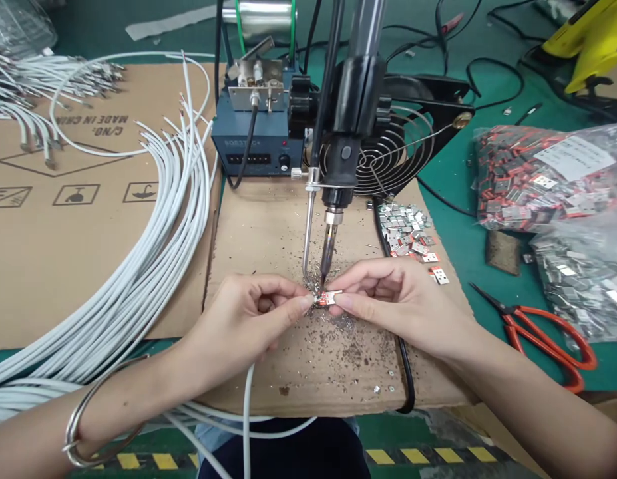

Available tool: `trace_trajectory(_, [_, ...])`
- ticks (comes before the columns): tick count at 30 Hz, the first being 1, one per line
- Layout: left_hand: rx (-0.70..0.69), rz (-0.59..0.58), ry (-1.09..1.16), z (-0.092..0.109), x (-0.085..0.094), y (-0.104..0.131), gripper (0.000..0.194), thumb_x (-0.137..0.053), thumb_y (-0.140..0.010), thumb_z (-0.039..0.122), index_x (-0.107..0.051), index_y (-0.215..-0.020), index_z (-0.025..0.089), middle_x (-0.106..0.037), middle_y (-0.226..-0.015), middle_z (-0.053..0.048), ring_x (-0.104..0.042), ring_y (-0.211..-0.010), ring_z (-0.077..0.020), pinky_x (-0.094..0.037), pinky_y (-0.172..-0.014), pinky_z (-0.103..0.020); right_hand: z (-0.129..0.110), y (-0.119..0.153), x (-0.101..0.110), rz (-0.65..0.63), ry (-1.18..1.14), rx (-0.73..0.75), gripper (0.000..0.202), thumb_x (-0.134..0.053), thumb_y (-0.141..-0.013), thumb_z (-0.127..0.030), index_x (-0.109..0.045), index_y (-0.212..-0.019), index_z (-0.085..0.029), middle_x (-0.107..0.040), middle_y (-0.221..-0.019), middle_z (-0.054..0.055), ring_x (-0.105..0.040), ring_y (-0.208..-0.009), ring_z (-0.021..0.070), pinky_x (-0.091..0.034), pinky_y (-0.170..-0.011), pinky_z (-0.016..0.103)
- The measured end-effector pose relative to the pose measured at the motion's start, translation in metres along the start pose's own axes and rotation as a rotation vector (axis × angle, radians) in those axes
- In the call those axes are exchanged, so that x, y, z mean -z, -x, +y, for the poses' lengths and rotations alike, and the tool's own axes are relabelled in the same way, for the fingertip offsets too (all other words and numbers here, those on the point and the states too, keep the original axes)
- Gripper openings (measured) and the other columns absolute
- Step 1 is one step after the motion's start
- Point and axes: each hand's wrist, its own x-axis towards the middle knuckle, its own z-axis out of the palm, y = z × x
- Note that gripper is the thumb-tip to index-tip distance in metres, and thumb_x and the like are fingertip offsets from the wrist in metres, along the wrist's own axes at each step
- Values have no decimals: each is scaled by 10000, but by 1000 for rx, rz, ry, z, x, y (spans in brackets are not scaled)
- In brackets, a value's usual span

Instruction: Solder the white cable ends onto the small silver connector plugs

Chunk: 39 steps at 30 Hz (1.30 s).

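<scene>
Between finger and thumb, my right hand pinches a small red-and-silver USB connector. My left hand is closed on the end of a white cable, which hangs down below that hand toward my lap. The cable's wire end meets the connector's left side. Right at this joint is the tip of a mounted soldering iron, pointing down from above. A thin metal solder feed tube ends just left of the tip. The exact contact at the joint is too small to make out.
A thick bundle of white cables curves along the left. Loose connectors lie right of the iron, near a fan. Orange-handled scissors and bags of connectors are at right. Behind stands a blue solder feeder.
</scene>
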Motion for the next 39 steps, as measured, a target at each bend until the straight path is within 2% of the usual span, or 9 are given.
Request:
trace_trajectory(17, [38, 25, 31, 0, -4, 0, 136, -558, -800, 214, -648, -776, 115, -440, -385, 90, -373, -309, -38, -318, -300, -121, 3, 0, -3, -11, -38, -20, 85, -692, -722, -193, -637, -763, -144, -708, -683, 43, -617, -575, 101, -448, -509, 193])
trace_trajectory(29, [48, 50, 53, -1, -4, 0, 110, -558, -781, 198, -617, -712, 136, -453, -367, 92, -392, -298, -42, -305, -286, -100, 3, -2, -3, 5, -2, 16, 96, -668, -748, -231, -643, -778, -143, -706, -676, 45, -608, -567, 113, -444, -486, 211])
trace_trajectory(39, [17, 54, 61, -2, -4, 0, 108, -556, -774, 181, -628, -706, 136, -455, -362, 93, -391, -292, -42, -301, -292, -114, 2, -2, -1, 2, -46, -2, 87, -680, -738, -215, -665, -789, -147, -713, -665, 32, -618, -562, 96, -442, -487, 181])
